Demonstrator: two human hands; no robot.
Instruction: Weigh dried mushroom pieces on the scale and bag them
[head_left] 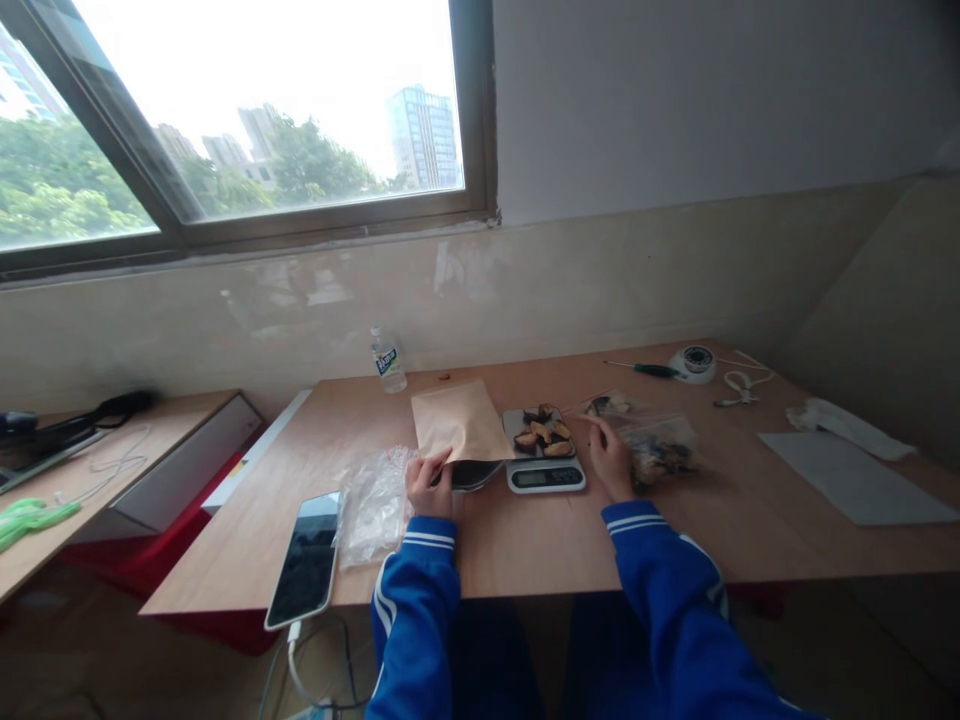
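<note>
My left hand is closed on the near edge of a brown kraft paper bag, its mouth parted toward me and showing a dark inside. Right of the bag, a small white digital scale carries several tan pieces with dark edges, which look like dried mushrooms. The display's reading is too small to make out. My right hand is just right of the scale, index finger stretched toward it, apparently holding nothing. Beside that hand lie a clear bag of dark pieces and a smaller clear bag behind.
Crumpled clear plastic lies left of my left hand, beside a phone on a cable at the table edge. A water bottle stands at the back. Farther right are a screwdriver, a dome camera and white paper.
</note>
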